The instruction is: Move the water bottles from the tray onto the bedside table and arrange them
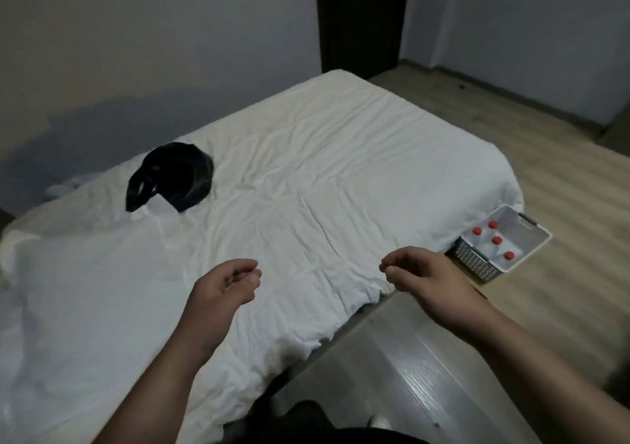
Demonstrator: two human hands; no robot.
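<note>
A white tray [535, 242] with perforated grey sides sits on the floor at the right, against the bed's side. Several water bottles with red caps [496, 240] stand inside it. My left hand [226, 285] hovers over the bed's near edge, fingers loosely curled and holding nothing. My right hand [422, 273] hangs over the bed's edge, left of the tray, fingers curled and holding nothing. No bedside table shows in this view.
A bed with a rumpled white sheet [306, 188] fills the middle. A black bag [174, 179] lies on it at the far left. Wooden floor [562, 307] runs along the right and front. A dark doorway [361, 17] stands at the back.
</note>
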